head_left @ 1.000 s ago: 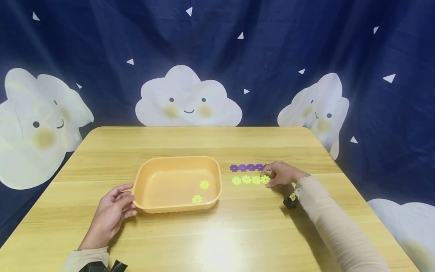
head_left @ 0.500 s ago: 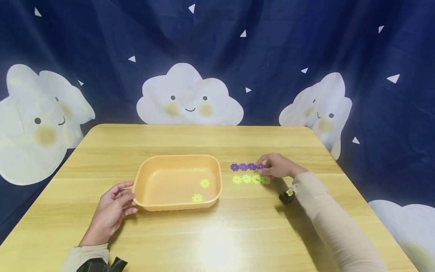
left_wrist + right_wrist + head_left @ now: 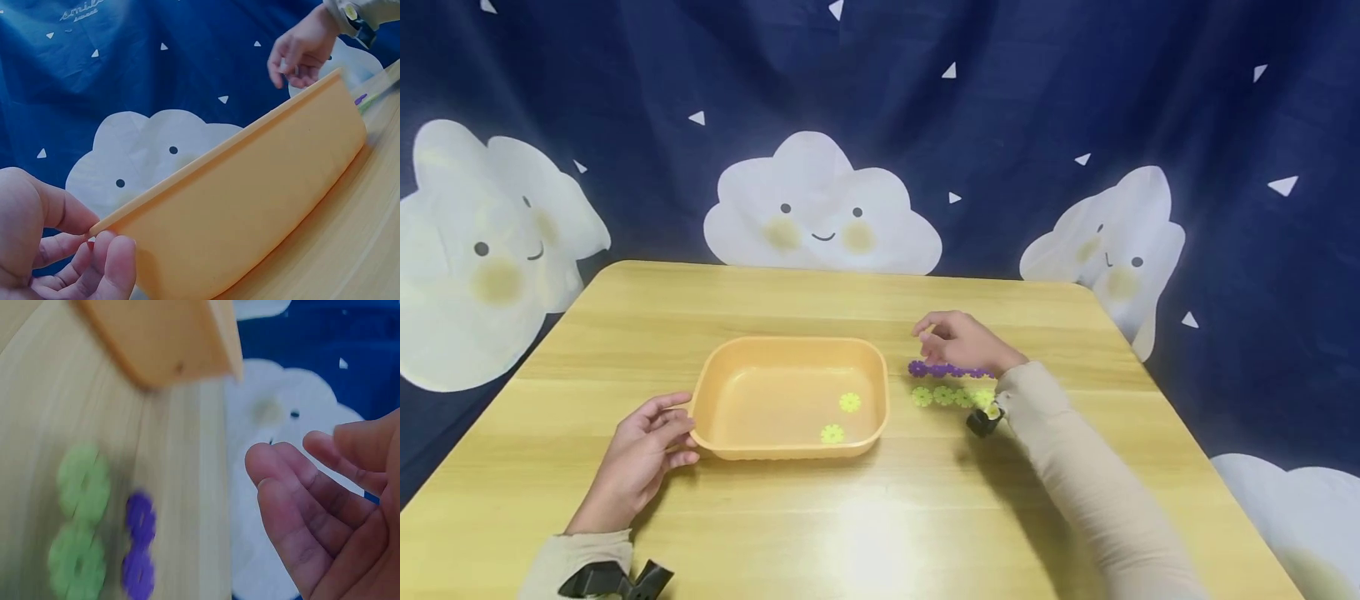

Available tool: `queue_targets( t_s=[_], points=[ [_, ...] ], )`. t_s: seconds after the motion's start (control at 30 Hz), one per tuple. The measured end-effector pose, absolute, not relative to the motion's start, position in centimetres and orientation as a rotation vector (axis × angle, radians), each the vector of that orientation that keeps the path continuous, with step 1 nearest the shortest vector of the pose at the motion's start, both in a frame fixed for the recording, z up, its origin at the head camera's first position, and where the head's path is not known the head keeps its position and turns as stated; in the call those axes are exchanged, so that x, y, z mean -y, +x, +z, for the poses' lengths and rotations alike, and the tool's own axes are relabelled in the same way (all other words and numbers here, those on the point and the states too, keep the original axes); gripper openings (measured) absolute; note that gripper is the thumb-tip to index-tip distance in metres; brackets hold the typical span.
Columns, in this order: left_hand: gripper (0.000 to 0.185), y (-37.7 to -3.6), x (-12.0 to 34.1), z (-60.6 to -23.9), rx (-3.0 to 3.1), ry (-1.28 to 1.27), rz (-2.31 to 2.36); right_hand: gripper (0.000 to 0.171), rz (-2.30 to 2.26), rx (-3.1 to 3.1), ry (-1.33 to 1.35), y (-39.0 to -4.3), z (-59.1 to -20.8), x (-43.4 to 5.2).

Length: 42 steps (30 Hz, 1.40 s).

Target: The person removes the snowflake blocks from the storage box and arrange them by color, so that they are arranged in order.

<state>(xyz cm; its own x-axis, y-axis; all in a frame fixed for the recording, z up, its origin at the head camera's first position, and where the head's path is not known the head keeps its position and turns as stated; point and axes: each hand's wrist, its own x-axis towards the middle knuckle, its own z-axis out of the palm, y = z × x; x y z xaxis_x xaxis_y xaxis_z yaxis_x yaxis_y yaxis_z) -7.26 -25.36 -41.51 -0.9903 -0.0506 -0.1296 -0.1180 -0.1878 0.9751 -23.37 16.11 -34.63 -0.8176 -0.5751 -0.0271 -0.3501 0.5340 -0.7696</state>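
At the left end of a shallow orange plastic basin (image 3: 790,455), my left hand (image 3: 642,460) pinches the rim between thumb and fingers. Two yellow-green flower-shaped discs (image 3: 849,402) lie inside toward the basin's right side. To the right of it, a row of purple flower-shaped discs (image 3: 917,369) runs behind a row of yellow-green flower-shaped discs (image 3: 943,396). My right hand (image 3: 962,340) is raised over the purple row near the basin's right side. Its fingers are loosely bent, and the right wrist view shows nothing between thumb and fingertips (image 3: 261,464).
Everything stands on a light wooden table (image 3: 760,525). Behind its far edge hangs a dark blue curtain (image 3: 1000,108) with smiling clouds. The right sleeve (image 3: 1075,467) and its black wrist camera (image 3: 983,421) pass over the right end of the yellow-green row.
My right hand has left the right end of the rows, rising and moving left toward the basin. The left hand keeps its hold on the rim. The head view has shifted slightly.
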Motion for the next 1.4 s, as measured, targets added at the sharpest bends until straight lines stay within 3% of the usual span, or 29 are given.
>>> queue_targets(
  t_s=[0.47,0.9,1.4],
  points=[
    [0.028,-7.7,25.0,-41.7,-1.944,-0.225,2.408,0.049,-1.376,-2.079,-0.537,-22.7,-32.7,-9.2],
    [0.029,-7.5,25.3,-42.0,-1.931,-0.230,2.407,0.070,-1.065,-2.033,-0.306,-21.5,-33.3,-4.2],
    [0.030,-7.6,25.6,-42.0,-1.920,-0.201,2.419,0.071,-0.983,-1.996,-0.322,-22.0,-34.9,-1.0]
  ],
)
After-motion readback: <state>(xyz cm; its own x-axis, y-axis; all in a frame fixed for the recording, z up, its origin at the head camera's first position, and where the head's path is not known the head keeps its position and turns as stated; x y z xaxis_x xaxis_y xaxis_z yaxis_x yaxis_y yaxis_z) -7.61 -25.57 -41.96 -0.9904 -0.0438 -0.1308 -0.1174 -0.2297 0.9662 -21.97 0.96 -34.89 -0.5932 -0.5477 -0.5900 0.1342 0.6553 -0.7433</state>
